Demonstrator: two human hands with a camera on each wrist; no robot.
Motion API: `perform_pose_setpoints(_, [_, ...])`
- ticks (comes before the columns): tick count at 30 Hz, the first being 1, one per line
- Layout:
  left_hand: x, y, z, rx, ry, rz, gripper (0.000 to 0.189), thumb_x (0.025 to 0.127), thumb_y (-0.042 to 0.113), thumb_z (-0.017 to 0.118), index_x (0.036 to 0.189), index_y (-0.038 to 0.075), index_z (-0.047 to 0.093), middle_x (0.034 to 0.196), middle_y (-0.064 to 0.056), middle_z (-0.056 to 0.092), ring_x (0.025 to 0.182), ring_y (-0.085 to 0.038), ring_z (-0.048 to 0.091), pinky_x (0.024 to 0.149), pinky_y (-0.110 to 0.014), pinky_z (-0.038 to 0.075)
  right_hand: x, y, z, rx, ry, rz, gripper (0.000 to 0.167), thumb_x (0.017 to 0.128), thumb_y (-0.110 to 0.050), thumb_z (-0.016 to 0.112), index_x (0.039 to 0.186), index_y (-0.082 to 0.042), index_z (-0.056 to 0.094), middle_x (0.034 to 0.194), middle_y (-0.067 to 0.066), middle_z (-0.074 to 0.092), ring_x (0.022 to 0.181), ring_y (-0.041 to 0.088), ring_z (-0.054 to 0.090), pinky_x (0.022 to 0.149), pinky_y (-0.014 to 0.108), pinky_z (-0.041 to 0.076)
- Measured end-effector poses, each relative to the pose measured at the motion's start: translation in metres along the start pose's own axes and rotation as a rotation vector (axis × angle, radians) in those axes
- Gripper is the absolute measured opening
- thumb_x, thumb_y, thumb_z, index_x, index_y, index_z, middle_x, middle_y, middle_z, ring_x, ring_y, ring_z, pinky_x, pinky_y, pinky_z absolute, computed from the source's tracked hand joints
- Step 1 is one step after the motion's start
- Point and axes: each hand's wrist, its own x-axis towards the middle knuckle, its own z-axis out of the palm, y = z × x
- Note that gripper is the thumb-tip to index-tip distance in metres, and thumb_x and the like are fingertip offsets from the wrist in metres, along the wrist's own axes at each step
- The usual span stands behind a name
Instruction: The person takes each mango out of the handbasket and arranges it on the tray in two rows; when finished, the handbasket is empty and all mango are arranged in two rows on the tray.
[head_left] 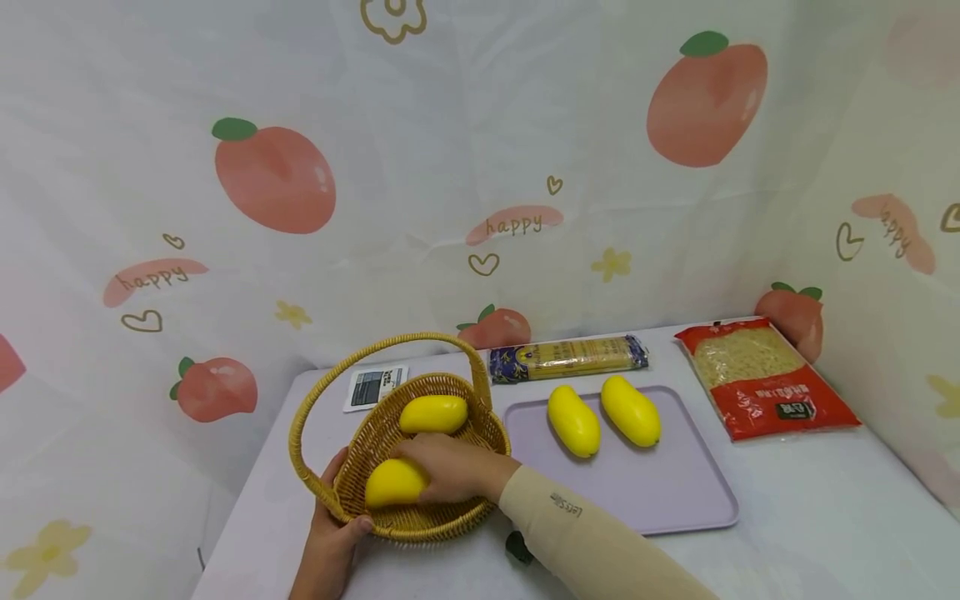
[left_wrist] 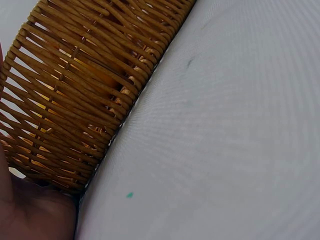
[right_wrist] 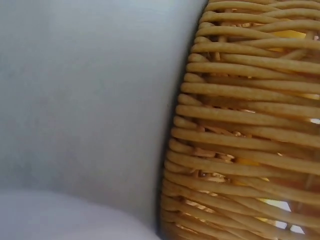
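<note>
A brown wicker basket (head_left: 420,533) with a tall hoop handle stands at the left of the table, and its woven side fills part of both wrist views. My left hand (head_left: 336,533) grips its near left side, thumb by the rim and fingers partly hidden behind the wall. Reaching inside, my right hand (head_left: 453,468) holds a yellow mango (head_left: 393,483) low in the basket, fingers and thumb at its right end. A second mango (head_left: 433,414) lies just beyond that hand, against the basket's far side.
Right of the basket, a pale purple tray (head_left: 652,504) bears two more mangoes (head_left: 573,421). Behind it lies a long noodle packet (head_left: 570,358). A red bag (head_left: 765,379) lies at the far right, and a white packet (head_left: 375,387) sits behind the basket. Patterned cloth hangs behind.
</note>
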Motion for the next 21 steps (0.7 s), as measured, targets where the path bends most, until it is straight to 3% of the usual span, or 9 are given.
perform_pose_setpoints(7, [0.0, 0.0, 0.001, 0.028, 0.013, -0.009, 0.09, 0.105, 0.012, 0.076, 0.173, 0.03, 0.021, 0.17, -0.011, 0.024, 0.14, -0.007, 0.049, 0.109, -0.027, 0.049, -0.012, -0.008, -0.013, 0.055, 0.058, 0.084, 0.077, 0.099, -0.017, 0.084, 0.166, -0.02, 0.045, 0.156, 0.002, 0.052, 0.138, 0.012, 0.05, 0.117, 0.03, 0.041])
perform_pose_setpoints(14, [-0.001, 0.0, 0.001, 0.051, 0.037, -0.031, 0.09, 0.104, 0.014, 0.078, 0.173, 0.031, 0.022, 0.169, -0.009, 0.025, 0.139, -0.006, 0.05, 0.109, -0.026, 0.049, -0.027, -0.014, -0.024, 0.103, 0.081, 0.076, 0.077, 0.101, -0.022, 0.083, 0.166, -0.019, 0.043, 0.154, 0.003, 0.051, 0.131, 0.008, 0.053, 0.114, 0.03, 0.045])
perform_pose_setpoints(21, [0.001, 0.002, 0.0, 0.042, 0.02, -0.018, 0.088, 0.106, 0.015, 0.075, 0.173, 0.031, 0.021, 0.168, -0.008, 0.025, 0.139, -0.009, 0.05, 0.108, -0.026, 0.05, -0.043, -0.021, -0.036, 0.18, 0.135, 0.044, 0.077, 0.102, -0.024, 0.082, 0.166, -0.02, 0.041, 0.152, 0.002, 0.05, 0.126, 0.008, 0.052, 0.113, 0.03, 0.046])
